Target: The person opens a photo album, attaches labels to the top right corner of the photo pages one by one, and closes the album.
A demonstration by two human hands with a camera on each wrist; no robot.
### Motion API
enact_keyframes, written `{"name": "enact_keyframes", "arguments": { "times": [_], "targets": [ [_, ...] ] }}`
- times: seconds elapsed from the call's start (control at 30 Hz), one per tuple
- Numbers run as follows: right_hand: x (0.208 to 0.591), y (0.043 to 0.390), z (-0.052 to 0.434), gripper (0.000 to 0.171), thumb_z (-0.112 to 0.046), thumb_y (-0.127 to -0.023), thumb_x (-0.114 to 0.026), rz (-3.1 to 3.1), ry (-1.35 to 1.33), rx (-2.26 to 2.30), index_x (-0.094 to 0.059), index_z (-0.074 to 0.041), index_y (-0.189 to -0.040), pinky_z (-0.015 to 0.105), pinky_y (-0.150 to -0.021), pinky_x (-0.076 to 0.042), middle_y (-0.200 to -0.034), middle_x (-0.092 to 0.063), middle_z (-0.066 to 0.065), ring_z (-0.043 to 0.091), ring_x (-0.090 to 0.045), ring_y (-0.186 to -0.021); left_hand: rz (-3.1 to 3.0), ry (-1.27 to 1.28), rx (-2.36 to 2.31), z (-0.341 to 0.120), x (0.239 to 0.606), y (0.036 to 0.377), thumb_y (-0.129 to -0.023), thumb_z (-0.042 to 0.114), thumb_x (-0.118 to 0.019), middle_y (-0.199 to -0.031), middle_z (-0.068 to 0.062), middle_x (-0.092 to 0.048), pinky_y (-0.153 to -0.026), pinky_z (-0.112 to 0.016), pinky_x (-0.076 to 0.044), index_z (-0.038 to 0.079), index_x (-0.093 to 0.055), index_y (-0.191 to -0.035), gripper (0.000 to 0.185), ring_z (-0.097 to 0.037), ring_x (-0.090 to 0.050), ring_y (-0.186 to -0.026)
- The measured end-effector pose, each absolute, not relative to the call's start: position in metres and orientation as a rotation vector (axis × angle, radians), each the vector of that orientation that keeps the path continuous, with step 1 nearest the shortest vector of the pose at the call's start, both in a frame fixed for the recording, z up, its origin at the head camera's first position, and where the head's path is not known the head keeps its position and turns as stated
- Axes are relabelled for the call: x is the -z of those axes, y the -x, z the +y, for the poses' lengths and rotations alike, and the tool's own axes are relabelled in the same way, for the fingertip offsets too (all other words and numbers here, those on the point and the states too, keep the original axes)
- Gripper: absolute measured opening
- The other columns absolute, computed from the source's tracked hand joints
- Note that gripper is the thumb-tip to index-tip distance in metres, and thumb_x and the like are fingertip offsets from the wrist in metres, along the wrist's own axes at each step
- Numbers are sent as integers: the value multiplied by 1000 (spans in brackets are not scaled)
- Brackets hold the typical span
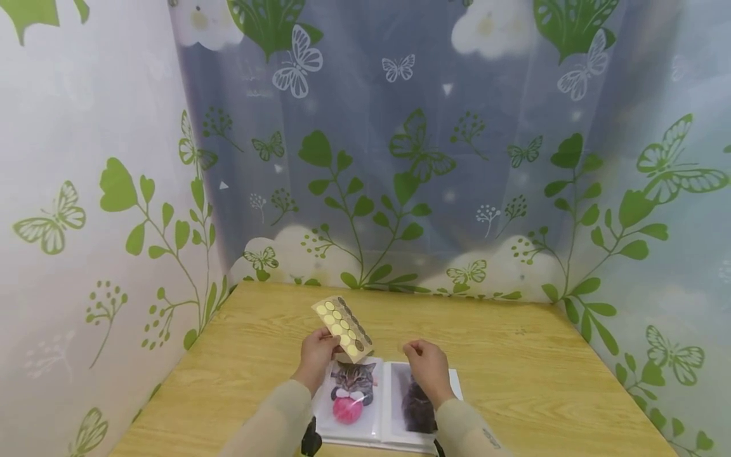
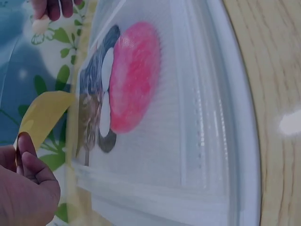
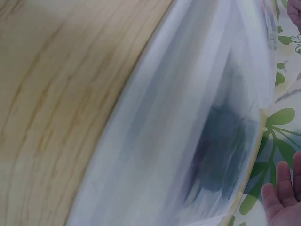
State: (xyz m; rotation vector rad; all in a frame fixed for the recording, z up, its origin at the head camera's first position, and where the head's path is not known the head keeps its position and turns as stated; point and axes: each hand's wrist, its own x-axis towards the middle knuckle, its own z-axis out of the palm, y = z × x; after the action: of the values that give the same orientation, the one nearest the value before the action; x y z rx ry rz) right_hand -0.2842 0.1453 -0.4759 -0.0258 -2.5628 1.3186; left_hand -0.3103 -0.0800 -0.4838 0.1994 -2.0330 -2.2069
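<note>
My left hand pinches a sheet of round yellow and brown stickers by its near edge, tilted above the table. In the left wrist view the sticker sheet looks curved between thumb and fingers. My right hand is over the right page, fingers curled in. A small round pale sticker shows at its fingertips in the left wrist view. Below both hands lies an open photo album with clear sleeves. Its left page holds a cat picture with a pink ball; the right one, a dark animal picture partly hidden by my right arm.
The album rests near the front edge of a wood-grain table. Printed curtains with leaves and butterflies enclose the table at the back and both sides. A black object shows beside the album's lower left corner.
</note>
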Motion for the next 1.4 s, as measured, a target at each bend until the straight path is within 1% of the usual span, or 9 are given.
{"name": "enact_keyframes", "arguments": {
  "times": [0.2, 0.33, 0.5, 0.67, 0.87, 0.97, 1.13, 1.27, 1.4],
  "targets": [
    [480, 281, 146, 19, -18, -97, -62, -2573, 22, -1368, -73, -2, -98, 32, -60, -47, -80, -66, 8, 15, -53, -65, -1899, -301, 2246, -93, 491, 312, -93, -7, -57, -85, -14, -67, -66, -25, -54, -17, -56, -115, 25, -12, -61, -68],
    [484, 281, 144, 18, -18, -97, -63, -2580, 10, -1385, -72, -3, -99, 33, -61, -49, -84, -67, 7, 15, -55, -67, -1899, -300, 2245, -97, 494, 311, -92, -9, -55, -81, -15, -67, -59, -21, -51, -19, -55, -115, 26, -12, -61, -64],
    [487, 281, 142, 17, -19, -97, -63, -2586, 30, -1361, -73, -4, -98, 32, -61, -50, -84, -67, 4, 14, -57, -68, -2065, -266, 2284, -95, 493, 312, -96, -2, -55, -82, -21, -68, -56, -20, -49, -19, -54, -112, 24, -13, -64, -64],
    [489, 282, 140, 17, -18, -95, -65, -2584, 37, -1321, -73, -4, -95, 33, -63, -51, -83, -67, 2, 14, -57, -71, -2275, -251, 2267, -91, 488, 316, -99, 6, -55, -84, -19, -68, -54, -19, -47, -17, -56, -110, 26, -12, -64, -63],
    [489, 284, 138, 15, -19, -94, -66, -2599, 29, -1258, -74, -5, -93, 36, -69, -52, -85, -68, 2, 16, -58, -77, -2422, -187, 2094, -90, 487, 316, -93, 4, -57, -72, -13, -64, -52, -20, -45, -14, -63, -94, 19, -12, -56, -57],
    [488, 285, 138, 15, -19, -94, -66, -2601, 36, -1242, -74, -6, -92, 36, -69, -52, -86, -69, 2, 16, -59, -77, -2507, -107, 1953, -91, 486, 314, -91, 3, -60, -75, -14, -65, -56, -24, -50, -15, -65, -93, 19, -14, -57, -62],
    [487, 286, 137, 14, -18, -94, -66, -2602, 37, -1246, -74, -6, -92, 36, -69, -52, -86, -69, 3, 17, -59, -77, -2667, 82, 1597, -92, 484, 310, -89, 8, -67, -94, -21, -69, -73, -39, -58, -15, -64, -108, 31, -27, -65, -81],
    [486, 286, 136, 14, -17, -94, -67, -2596, 31, -1234, -74, -5, -91, 38, -71, -52, -86, -70, 4, 18, -60, -78, -2766, 231, 1363, -91, 484, 303, -88, 12, -71, -103, -24, -68, -85, -48, -56, -11, -65, -112, 34, -36, -66, -95],
    [487, 286, 133, 14, -17, -93, -67, -2599, 35, -1231, -74, -5, -90, 37, -70, -52, -84, -69, 3, 17, -59, -77, -2832, 366, 1163, -91, 487, 293, -87, 15, -73, -107, -23, -68, -89, -52, -53, -7, -66, -115, 37, -37, -64, -99]
  ]
}}
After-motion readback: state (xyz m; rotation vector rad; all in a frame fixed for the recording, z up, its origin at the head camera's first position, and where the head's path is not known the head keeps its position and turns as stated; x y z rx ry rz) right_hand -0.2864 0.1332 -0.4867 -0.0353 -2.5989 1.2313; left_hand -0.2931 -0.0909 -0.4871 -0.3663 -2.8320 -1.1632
